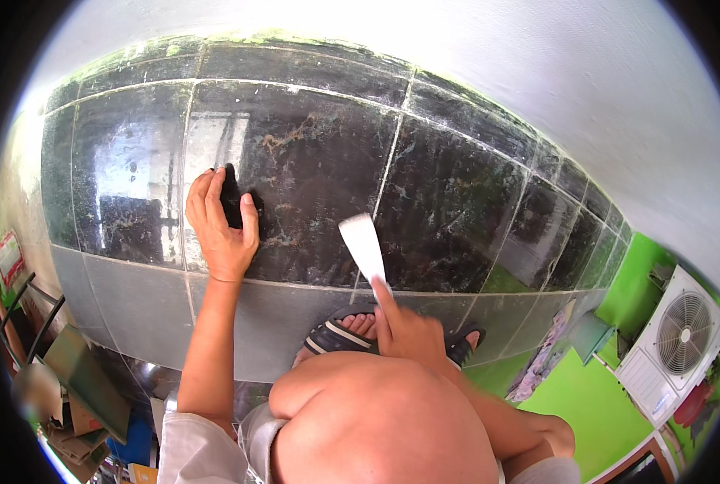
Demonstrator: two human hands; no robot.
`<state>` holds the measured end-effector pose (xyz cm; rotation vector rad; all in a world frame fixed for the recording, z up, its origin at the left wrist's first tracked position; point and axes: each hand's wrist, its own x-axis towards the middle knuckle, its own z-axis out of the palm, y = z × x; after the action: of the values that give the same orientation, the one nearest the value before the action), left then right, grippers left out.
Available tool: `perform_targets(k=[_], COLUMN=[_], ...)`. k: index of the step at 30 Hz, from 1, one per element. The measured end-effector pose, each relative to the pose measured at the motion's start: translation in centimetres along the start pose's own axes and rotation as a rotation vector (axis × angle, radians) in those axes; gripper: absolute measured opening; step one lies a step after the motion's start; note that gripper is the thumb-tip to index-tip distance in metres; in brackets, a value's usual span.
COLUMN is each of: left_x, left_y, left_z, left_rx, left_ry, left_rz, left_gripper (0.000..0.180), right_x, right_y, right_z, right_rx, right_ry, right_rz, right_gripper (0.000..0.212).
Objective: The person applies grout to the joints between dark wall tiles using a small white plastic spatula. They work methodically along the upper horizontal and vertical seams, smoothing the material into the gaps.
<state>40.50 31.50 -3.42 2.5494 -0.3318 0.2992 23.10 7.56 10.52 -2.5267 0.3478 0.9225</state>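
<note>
My left hand (221, 226) rests on the glossy black tiles (319, 153), its fingers bent and the thumb held apart. Nothing shows in it, and a dark shadow or reflection lies between thumb and fingers. A scraper (363, 248) with a wide pale blade is in my right hand (412, 332). The index finger stretches along the scraper toward its blade, and the handle is hidden in the hand. The blade's broad edge points up and left over a black tile; whether it touches the surface, I cannot tell. Pale smears and brownish marks cover parts of the tiles.
Grey tiles (239, 315) border the black ones on the near side, where my sandalled foot (352, 331) stands. Beyond them is a white wall (537, 48). An outdoor air-conditioner unit (674, 335) is at right by green surfaces. Cardboard (85, 379) and a dark metal frame (33, 323) stand at lower left.
</note>
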Motion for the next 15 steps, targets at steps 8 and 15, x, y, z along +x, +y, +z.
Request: perform_targets(k=[8, 15], left_x=[0.0, 0.3], left_y=[0.0, 0.2], left_z=[0.1, 0.1], left_rx=[-0.036, -0.025], left_ry=[-0.01, -0.007], left_rz=[-0.005, -0.013], left_gripper=[0.051, 0.05], right_x=[4.7, 0.7], right_y=[-2.0, 0.2], right_z=[-3.1, -0.3], right_rx=[0.038, -0.006], right_ry=[0.113, 0.07], right_rz=[-0.1, -0.042], right_gripper=[0.054, 0.056])
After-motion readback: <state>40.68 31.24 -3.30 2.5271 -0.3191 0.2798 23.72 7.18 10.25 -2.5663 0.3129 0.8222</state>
